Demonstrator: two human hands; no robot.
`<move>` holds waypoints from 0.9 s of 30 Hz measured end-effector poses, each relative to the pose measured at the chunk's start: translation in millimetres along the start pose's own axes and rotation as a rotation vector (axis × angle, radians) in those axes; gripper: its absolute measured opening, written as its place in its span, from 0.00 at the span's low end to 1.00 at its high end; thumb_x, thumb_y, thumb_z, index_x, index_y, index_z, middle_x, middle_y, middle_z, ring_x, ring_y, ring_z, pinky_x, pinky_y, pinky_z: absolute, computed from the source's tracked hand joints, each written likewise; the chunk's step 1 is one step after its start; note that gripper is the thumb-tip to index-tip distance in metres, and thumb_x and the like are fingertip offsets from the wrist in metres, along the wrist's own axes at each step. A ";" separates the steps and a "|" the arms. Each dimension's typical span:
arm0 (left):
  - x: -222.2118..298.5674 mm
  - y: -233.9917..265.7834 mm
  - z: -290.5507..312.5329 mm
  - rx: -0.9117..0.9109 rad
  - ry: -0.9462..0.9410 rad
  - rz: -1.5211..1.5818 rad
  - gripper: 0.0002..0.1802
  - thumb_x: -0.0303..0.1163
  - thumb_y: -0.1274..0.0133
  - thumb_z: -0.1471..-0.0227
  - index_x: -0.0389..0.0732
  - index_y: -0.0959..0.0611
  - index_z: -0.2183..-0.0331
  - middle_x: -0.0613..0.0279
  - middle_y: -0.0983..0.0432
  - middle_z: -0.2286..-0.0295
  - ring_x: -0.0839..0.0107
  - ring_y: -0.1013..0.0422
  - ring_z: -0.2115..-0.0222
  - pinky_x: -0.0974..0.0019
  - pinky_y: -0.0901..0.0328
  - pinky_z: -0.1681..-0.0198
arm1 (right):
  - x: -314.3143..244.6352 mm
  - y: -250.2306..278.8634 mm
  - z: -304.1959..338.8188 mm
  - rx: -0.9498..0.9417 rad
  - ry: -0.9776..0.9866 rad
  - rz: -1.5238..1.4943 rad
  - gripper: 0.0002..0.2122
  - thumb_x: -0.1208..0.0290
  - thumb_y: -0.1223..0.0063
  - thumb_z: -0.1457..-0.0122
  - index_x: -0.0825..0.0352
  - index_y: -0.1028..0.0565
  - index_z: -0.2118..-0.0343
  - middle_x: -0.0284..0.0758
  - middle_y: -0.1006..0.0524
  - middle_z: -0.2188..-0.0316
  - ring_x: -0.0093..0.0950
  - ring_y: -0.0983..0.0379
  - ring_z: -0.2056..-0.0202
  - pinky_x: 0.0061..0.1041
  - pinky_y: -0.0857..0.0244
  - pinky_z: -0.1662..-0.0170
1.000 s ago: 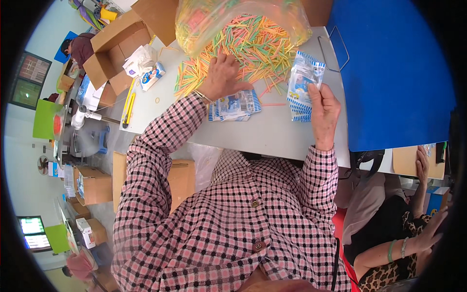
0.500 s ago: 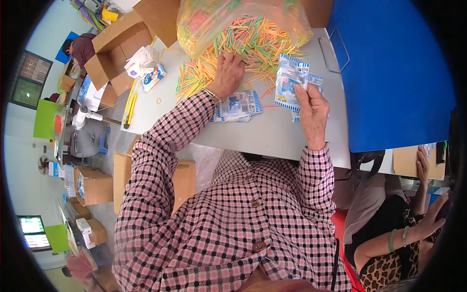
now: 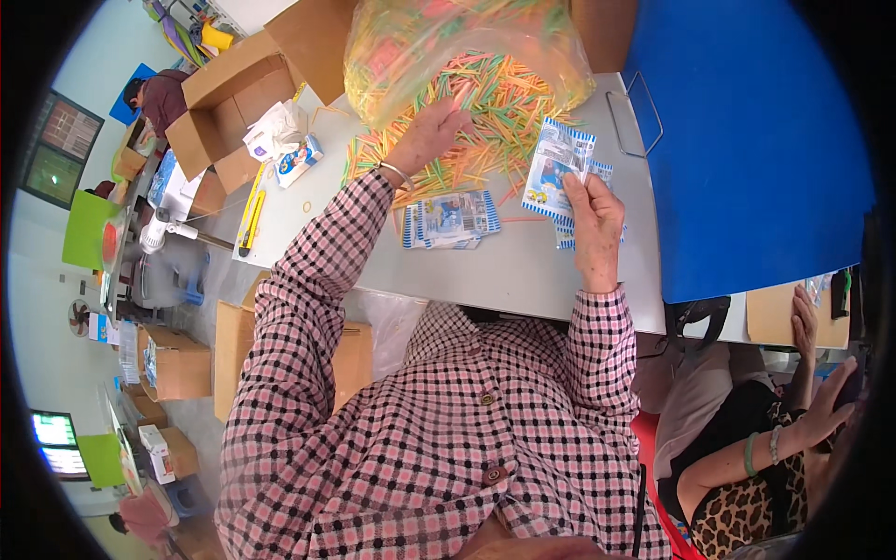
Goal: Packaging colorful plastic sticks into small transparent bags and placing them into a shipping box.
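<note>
My left hand (image 3: 427,138) is over a heap of thin, short coloured sticks (image 3: 509,135) in pink, green, yellow and orange. Its fingers are drawn together, and a pink stick seems to show at the fingertips. The sticks spill from a large clear plastic bag (image 3: 467,47) onto the grey-white table (image 3: 448,275). In my right hand (image 3: 595,219) are a few flat blue-and-white packets (image 3: 553,168), pinched under the thumb and overlapping like a fan. A small stack of similar packets (image 3: 450,217) lies between my hands, just below the heap.
To the left lie a yellow cutter knife (image 3: 251,224), a rubber band (image 3: 306,206) and a tissue pack (image 3: 299,161), by an open cardboard box (image 3: 229,98). A blue panel (image 3: 756,140) with a wire handle (image 3: 637,117) borders the right. Another person's arm (image 3: 765,453) is at lower right.
My left hand's spread fingers have drawn together and lifted a little from among the sticks. My right hand keeps its packets, nearly in place. The whole view has shifted slightly.
</note>
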State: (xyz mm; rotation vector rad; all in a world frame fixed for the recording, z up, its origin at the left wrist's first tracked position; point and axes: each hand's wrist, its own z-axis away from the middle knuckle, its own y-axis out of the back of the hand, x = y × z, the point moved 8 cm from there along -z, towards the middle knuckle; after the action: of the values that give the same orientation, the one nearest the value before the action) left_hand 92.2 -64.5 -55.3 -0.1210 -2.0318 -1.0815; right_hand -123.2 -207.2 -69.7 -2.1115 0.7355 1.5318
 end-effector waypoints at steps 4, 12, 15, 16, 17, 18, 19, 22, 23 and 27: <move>16.5 2.3 -0.1 -0.005 0.143 0.321 0.16 0.40 0.56 0.44 0.35 0.27 0.70 0.61 0.26 0.75 0.71 0.28 0.71 0.69 0.34 0.70 | 23.5 -15.8 -2.0 -0.028 -0.149 -0.290 0.06 0.72 0.52 0.42 0.69 0.26 0.70 0.22 0.29 0.74 0.10 0.39 0.72 0.11 0.44 0.68; 16.9 -17.6 -0.5 0.020 0.413 1.040 0.13 0.33 0.58 0.43 0.32 0.27 0.65 0.55 0.27 0.70 0.67 0.29 0.68 0.65 0.32 0.64 | 25.2 -84.1 -13.7 -0.012 -0.357 -1.039 0.10 0.73 0.56 0.40 0.67 0.30 0.57 0.32 0.27 0.58 0.23 0.31 0.57 0.25 0.38 0.53; 16.8 -34.5 5.0 0.034 0.360 1.163 0.11 0.32 0.58 0.43 0.33 0.27 0.66 0.58 0.28 0.71 0.69 0.29 0.71 0.66 0.32 0.68 | 44.7 -108.0 -22.0 -0.040 -0.447 -1.223 0.12 0.72 0.61 0.39 0.66 0.34 0.53 0.34 0.28 0.57 0.27 0.31 0.57 0.30 0.38 0.52; 19.1 -39.1 7.3 0.054 0.321 1.200 0.11 0.32 0.58 0.43 0.34 0.27 0.67 0.59 0.28 0.71 0.70 0.29 0.72 0.67 0.32 0.69 | 61.0 -114.4 -22.9 -0.018 -0.496 -1.283 0.12 0.71 0.63 0.38 0.66 0.34 0.53 0.34 0.28 0.57 0.28 0.31 0.56 0.32 0.38 0.52; 23.4 -46.1 10.9 0.055 0.321 1.201 0.11 0.32 0.58 0.43 0.34 0.27 0.67 0.59 0.28 0.71 0.70 0.29 0.72 0.67 0.32 0.69 | 65.6 -119.4 -21.8 0.004 -0.547 -1.342 0.13 0.71 0.64 0.38 0.65 0.35 0.52 0.34 0.28 0.57 0.29 0.31 0.56 0.33 0.38 0.52; 27.4 -52.0 15.0 0.084 0.321 1.198 0.09 0.30 0.58 0.43 0.35 0.27 0.66 0.61 0.28 0.71 0.72 0.30 0.72 0.68 0.33 0.70 | 67.5 -120.5 -21.4 0.004 -0.548 -1.341 0.13 0.71 0.64 0.38 0.65 0.35 0.52 0.34 0.28 0.57 0.29 0.31 0.56 0.33 0.38 0.52; 29.6 -55.2 18.3 0.113 0.320 1.194 0.08 0.29 0.59 0.43 0.36 0.28 0.64 0.63 0.28 0.71 0.74 0.30 0.73 0.70 0.33 0.71 | 73.1 -118.4 -20.1 0.069 -0.563 -1.341 0.13 0.70 0.64 0.37 0.65 0.35 0.52 0.35 0.28 0.57 0.30 0.32 0.55 0.32 0.38 0.52; 33.6 -56.7 26.3 0.140 0.180 1.103 0.08 0.26 0.60 0.44 0.38 0.30 0.61 0.65 0.28 0.70 0.77 0.31 0.72 0.74 0.34 0.71 | 73.8 -117.1 -18.6 0.131 -0.579 -1.335 0.13 0.69 0.65 0.37 0.66 0.35 0.52 0.36 0.29 0.56 0.30 0.32 0.55 0.32 0.38 0.51; 32.9 -60.3 28.5 0.141 0.180 1.104 0.08 0.26 0.60 0.44 0.38 0.30 0.61 0.65 0.28 0.70 0.77 0.31 0.72 0.74 0.34 0.71 | 72.8 -117.3 -18.9 0.130 -0.577 -1.331 0.13 0.69 0.65 0.37 0.67 0.35 0.52 0.36 0.29 0.56 0.30 0.33 0.55 0.31 0.38 0.51; 48.5 -58.4 31.1 0.258 0.139 1.117 0.09 0.24 0.59 0.45 0.39 0.31 0.60 0.65 0.28 0.69 0.80 0.31 0.71 0.76 0.34 0.71 | 67.1 -114.9 -19.4 0.166 -0.569 -1.345 0.13 0.69 0.65 0.37 0.67 0.35 0.52 0.36 0.29 0.57 0.29 0.33 0.55 0.31 0.39 0.50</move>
State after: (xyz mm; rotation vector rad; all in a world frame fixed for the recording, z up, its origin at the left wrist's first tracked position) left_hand 15.9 -91.7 -69.0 -0.8895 -1.5489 -0.1141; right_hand -18.8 -142.1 -124.1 -1.3039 -0.6524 1.0461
